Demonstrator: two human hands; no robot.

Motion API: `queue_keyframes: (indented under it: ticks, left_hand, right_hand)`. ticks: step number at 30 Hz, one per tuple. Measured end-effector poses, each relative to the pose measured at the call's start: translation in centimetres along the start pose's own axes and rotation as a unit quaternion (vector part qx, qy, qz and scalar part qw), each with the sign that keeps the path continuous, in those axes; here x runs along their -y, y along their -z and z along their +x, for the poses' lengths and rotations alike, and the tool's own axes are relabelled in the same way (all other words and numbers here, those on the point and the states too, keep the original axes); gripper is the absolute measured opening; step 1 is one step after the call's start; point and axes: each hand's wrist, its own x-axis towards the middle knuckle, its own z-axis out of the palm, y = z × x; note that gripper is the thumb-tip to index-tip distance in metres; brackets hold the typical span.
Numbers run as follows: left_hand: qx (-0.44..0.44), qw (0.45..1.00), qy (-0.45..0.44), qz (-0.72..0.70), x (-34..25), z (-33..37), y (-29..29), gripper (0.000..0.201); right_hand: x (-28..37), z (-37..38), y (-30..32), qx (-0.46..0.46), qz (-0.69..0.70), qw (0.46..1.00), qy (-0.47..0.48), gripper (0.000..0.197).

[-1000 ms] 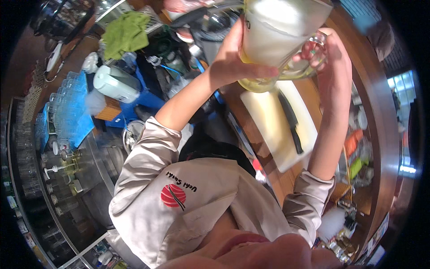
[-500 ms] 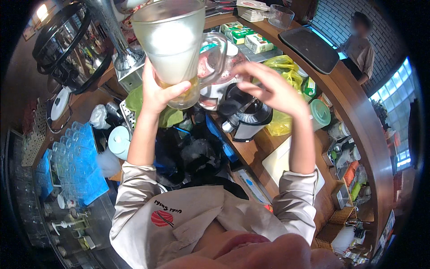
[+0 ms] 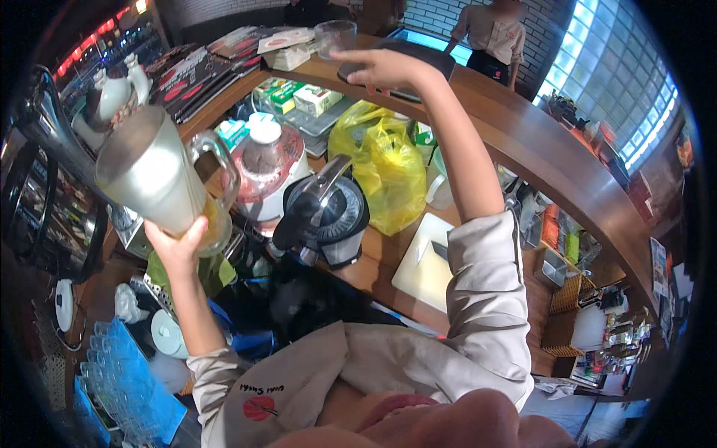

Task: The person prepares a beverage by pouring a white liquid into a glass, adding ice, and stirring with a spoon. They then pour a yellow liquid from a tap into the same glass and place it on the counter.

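Raised at the left, my left hand is wrapped round the lower part of a tall, frosted glass mug. Its handle points right, and some yellowish liquid shows near the base. My right arm stretches far over the raised counter. There my right hand, fingers extended, is above the dark tray, its fingertips close to a round clear glass container. Whether the fingers touch the tray, I cannot tell.
Below the ledge stand a citrus juicer, a red-and-white appliance, a yellow plastic bag and a white cutting board. Glasses crowd a blue mat at lower left. Another person stands beyond the counter.
My view has swung to the right. My left hand still holds the mug, now further left in view. My right hand has moved from beside the mug out over the tray.
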Motion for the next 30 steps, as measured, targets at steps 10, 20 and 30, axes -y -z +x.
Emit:
queue_keyframes:
  ticks: [10, 20, 30]
  left_hand:
    - [-0.059, 0.998, 0.002, -0.01, -0.6, -2.8, -2.4, 0.081]
    - [-0.058, 0.998, 0.023, -0.025, -1.0, -2.7, -3.8, 0.076]
    - [-0.079, 0.996, 0.038, 0.025, 0.3, -5.2, -4.6, 0.081]
  right_hand:
    - [-21.1, -8.2, -1.2, -0.324, -0.199, 0.912, -0.156, 0.044]
    - [-22.7, -10.2, -3.5, -0.231, -0.159, 0.942, -0.183, 0.049]
    - [-22.3, -10.3, -3.5, -0.222, -0.151, 0.939, -0.216, 0.05]
